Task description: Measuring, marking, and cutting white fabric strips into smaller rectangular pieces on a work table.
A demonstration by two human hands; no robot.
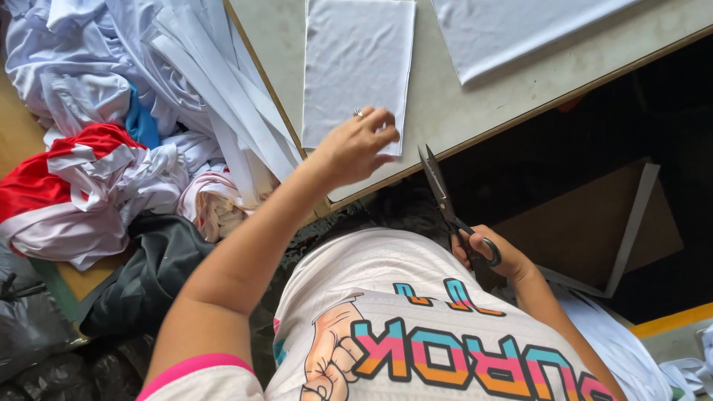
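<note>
Left hand (355, 148), fingers spread, pressing the lower edge of the white fabric rectangle (358, 67) at upper centre on the worktop (438, 104). Right hand (490, 252) gripping black scissors (445, 200), blades shut, pointing up-left toward that fabric; long axis running away.

Top edge slices off the far end of the white fabric rectangle (359, 67), and the larger white sheet (512, 30) to its right loses its far part too. The left hand (356, 148) covers the rectangle's near corner. Right hand (494, 256): fingers buried in the scissors (449, 208) handles. Left edge crops the pile of cloth (111, 134)
</note>
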